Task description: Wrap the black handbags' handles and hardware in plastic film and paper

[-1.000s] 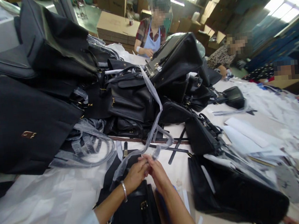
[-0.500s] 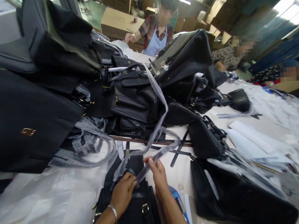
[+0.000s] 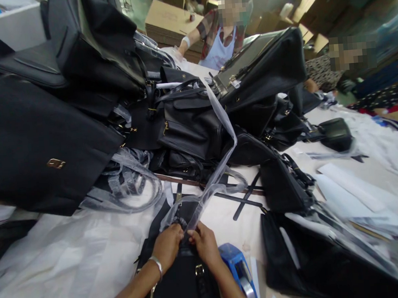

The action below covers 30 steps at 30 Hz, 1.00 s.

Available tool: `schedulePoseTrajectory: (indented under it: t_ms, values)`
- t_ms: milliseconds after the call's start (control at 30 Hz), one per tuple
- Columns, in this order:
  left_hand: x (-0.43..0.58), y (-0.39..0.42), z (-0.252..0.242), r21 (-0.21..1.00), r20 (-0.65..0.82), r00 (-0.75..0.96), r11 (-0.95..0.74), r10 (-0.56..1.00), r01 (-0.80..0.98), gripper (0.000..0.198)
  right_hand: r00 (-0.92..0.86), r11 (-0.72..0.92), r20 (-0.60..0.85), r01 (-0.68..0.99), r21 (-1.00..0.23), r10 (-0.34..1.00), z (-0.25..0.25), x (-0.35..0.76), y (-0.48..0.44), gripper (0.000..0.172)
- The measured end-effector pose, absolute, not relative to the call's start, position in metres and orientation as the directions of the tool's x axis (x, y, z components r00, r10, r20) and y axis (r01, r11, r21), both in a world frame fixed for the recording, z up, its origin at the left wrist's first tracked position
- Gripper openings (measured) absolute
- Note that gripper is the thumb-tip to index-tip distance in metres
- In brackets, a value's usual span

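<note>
A black backpack (image 3: 177, 284) with gold buckles lies in front of me at the bottom centre. At its top edge my left hand (image 3: 168, 245) is closed, fingers pinched around a strap wrapped in clear plastic (image 3: 207, 192). Close beside it, almost touching, my right hand (image 3: 205, 242) has its thumb and fingers pinched at the lower end of the same strap. From my hands the wrapped strap runs up across the pile of bags. What lies exactly between my fingertips is partly hidden.
A blue tape dispenser (image 3: 233, 261) stands right of my right arm. Black bags (image 3: 193, 126) are heaped ahead, with another large bag (image 3: 317, 254) at right. White wrapping sheets (image 3: 66, 265) lie at left, paper (image 3: 354, 196) at right. A person in an apron (image 3: 220, 51) is across the table.
My right hand has moved down and left along the wrapped strap, close to my left hand. The view has shifted slightly, and more of the tape dispenser shows.
</note>
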<state>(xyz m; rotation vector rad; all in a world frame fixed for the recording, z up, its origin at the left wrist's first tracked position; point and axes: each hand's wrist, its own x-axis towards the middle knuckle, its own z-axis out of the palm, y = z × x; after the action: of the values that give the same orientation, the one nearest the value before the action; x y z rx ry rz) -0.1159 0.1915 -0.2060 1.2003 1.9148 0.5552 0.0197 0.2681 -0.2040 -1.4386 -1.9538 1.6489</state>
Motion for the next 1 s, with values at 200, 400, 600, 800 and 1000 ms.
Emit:
schedulePoseTrajectory:
  t_ms: [200,400,600,800,1000]
  values:
    - [-0.113,0.194,-0.202,0.531,-0.474,-0.186,0.447,0.861,0.72,0.031,-0.492,0.056,-0.442,0.714,-0.698,0.75,-0.201,0.02,0.266,0.014]
    - [-0.113,0.196,-0.197,0.472,-0.521,-0.111,0.393,0.846,0.789,0.03,-0.541,0.222,-0.424,0.769,-0.599,0.727,-0.201,0.024,0.267,0.015]
    - [-0.116,0.198,-0.195,0.496,-0.518,-0.02,0.319,0.855,0.808,0.035,-0.618,0.375,-0.384,0.753,-0.541,0.686,-0.194,0.029,0.269,0.014]
    - [-0.113,0.197,-0.194,0.537,-0.502,0.009,0.304,0.865,0.787,0.028,-0.653,0.411,-0.383,0.731,-0.545,0.653,-0.189,0.037,0.264,0.014]
    - [-0.13,0.175,-0.178,0.537,-0.435,-0.173,0.409,0.884,0.738,0.029,-0.597,0.397,-0.421,0.787,-0.473,0.682,-0.193,0.037,0.264,0.016]
